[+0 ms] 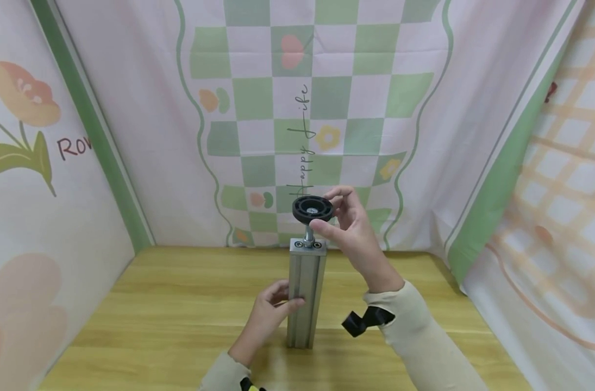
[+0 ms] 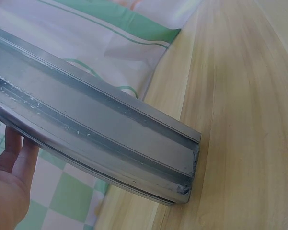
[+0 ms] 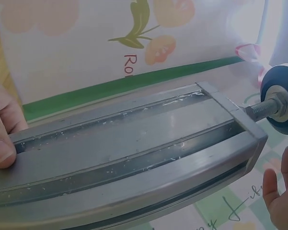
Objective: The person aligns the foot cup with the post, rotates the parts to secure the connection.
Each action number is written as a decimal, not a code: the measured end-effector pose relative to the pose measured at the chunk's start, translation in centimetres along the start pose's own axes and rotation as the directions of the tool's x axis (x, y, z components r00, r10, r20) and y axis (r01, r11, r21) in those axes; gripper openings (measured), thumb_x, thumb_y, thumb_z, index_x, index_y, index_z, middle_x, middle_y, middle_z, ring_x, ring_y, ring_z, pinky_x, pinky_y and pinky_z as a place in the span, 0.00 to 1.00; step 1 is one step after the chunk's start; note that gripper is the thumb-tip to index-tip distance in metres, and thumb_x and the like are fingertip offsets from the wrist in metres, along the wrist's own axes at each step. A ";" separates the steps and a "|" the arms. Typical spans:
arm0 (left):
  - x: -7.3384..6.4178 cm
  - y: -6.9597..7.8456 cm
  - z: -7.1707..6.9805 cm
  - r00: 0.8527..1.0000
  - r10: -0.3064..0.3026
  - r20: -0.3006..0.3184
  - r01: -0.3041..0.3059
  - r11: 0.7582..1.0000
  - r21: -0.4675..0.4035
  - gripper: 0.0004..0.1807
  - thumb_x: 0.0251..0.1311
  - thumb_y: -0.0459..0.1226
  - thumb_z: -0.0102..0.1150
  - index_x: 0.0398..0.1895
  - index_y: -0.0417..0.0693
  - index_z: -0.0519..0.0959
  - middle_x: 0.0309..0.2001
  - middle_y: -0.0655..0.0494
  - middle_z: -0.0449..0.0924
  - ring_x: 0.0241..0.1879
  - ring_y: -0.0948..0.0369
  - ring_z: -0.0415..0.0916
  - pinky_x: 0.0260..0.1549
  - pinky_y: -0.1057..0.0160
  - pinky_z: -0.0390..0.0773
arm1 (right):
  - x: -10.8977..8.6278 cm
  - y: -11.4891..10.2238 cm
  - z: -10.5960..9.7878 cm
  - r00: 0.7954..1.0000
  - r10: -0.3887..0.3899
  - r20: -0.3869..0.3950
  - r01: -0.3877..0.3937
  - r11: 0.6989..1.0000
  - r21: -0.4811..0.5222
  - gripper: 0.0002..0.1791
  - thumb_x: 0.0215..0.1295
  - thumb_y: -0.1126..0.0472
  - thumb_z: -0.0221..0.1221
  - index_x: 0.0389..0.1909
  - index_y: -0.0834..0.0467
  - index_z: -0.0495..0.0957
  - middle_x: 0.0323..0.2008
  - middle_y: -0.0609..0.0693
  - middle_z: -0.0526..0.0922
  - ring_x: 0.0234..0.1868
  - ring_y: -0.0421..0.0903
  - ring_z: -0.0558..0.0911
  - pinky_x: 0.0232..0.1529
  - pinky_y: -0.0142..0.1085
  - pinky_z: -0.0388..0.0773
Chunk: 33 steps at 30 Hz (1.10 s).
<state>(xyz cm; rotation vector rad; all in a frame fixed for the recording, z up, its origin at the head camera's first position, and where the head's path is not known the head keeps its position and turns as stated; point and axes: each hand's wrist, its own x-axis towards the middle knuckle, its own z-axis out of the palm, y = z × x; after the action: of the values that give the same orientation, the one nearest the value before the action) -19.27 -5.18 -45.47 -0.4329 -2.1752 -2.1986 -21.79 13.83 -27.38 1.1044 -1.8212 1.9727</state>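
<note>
An aluminium profile [image 1: 303,296] stands upright in the head view, its lower end at the tabletop. Its grooved sides fill much of both wrist views. On its upper end sits an end plate [image 1: 308,247] with screws, from which a threaded stud [image 3: 263,110] rises to a round black levelling foot [image 1: 313,209]. My left hand [image 1: 268,315] grips the profile about halfway up, thumb on the near face and fingers behind. Up at the foot, my right hand [image 1: 353,231] pinches the rim between thumb and fingers. Part of that hand lies outside the right wrist view.
The wooden table [image 1: 189,304] lies under the profile. Printed cloth [image 1: 326,98] hangs at the back, with more on both sides. A black strap [image 1: 368,320] sticks out from the right sleeve [image 1: 414,326].
</note>
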 end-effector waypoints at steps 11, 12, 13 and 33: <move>0.0 -0.1 0.0 1.000 0.003 0.008 -0.003 1.000 -0.001 0.21 0.58 0.41 0.73 0.54 0.46 0.81 0.46 0.51 0.82 0.49 0.54 0.79 0.52 0.61 0.80 | 0.0 -0.2 -0.1 0.992 0.008 0.127 -0.011 1.000 0.017 0.27 0.73 0.50 0.57 0.68 0.51 0.63 0.70 0.58 0.62 0.68 0.53 0.65 0.72 0.45 0.56; 0.0 -0.1 0.0 1.000 0.003 0.008 -0.003 1.000 -0.003 0.21 0.58 0.41 0.73 0.54 0.46 0.80 0.46 0.51 0.82 0.49 0.54 0.79 0.52 0.61 0.80 | 0.0 -0.2 -0.1 0.988 0.016 0.154 -0.022 0.999 0.038 0.25 0.75 0.51 0.51 0.70 0.51 0.63 0.72 0.57 0.59 0.71 0.54 0.61 0.73 0.48 0.53; 0.0 -0.1 0.0 1.000 0.001 0.006 -0.001 1.000 -0.001 0.21 0.58 0.41 0.73 0.54 0.46 0.80 0.46 0.51 0.82 0.49 0.54 0.79 0.52 0.61 0.80 | 0.1 -0.2 -0.1 0.984 0.018 0.177 -0.027 0.998 0.049 0.24 0.77 0.51 0.45 0.70 0.51 0.63 0.74 0.56 0.57 0.73 0.54 0.59 0.74 0.50 0.50; 0.1 -0.1 -0.1 1.000 0.009 0.016 -0.009 1.000 0.002 0.21 0.58 0.40 0.72 0.54 0.45 0.80 0.46 0.51 0.82 0.49 0.54 0.79 0.52 0.61 0.80 | 0.0 0.1 -0.2 0.990 0.001 0.140 -0.014 0.996 0.086 0.19 0.74 0.60 0.40 0.59 0.50 0.72 0.70 0.57 0.65 0.72 0.57 0.61 0.73 0.51 0.49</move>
<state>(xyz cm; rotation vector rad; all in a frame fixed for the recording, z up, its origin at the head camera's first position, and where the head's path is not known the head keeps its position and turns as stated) -19.45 -5.29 -45.56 -0.4605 -2.1788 -2.1961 -21.92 14.01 -27.39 1.2948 -1.8240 2.0438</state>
